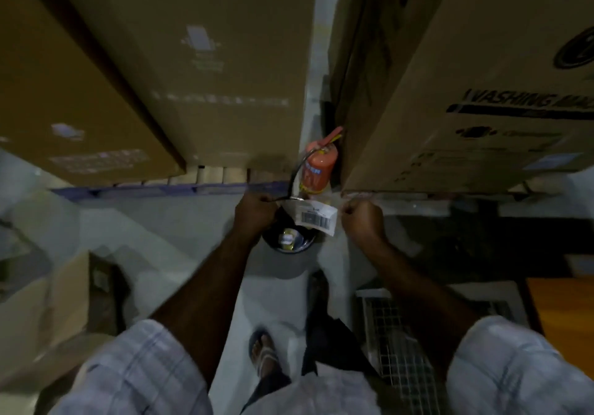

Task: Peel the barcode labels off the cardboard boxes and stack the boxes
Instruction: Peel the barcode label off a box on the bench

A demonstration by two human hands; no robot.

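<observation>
One barcode label (316,217) is off, pinched by the left hand (257,212) above the bin (273,243); the right hand (363,218) has its fingers curled, hold unclear. Stacking remains.

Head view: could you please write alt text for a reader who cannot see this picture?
A person's left hand and right hand hold a white barcode label stretched between them above a round black bin on the floor. Behind it, a red fire extinguisher stands in the gap between large brown cardboard boxes.

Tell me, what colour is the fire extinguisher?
The fire extinguisher is orange-red, seen best in the head view.
</observation>
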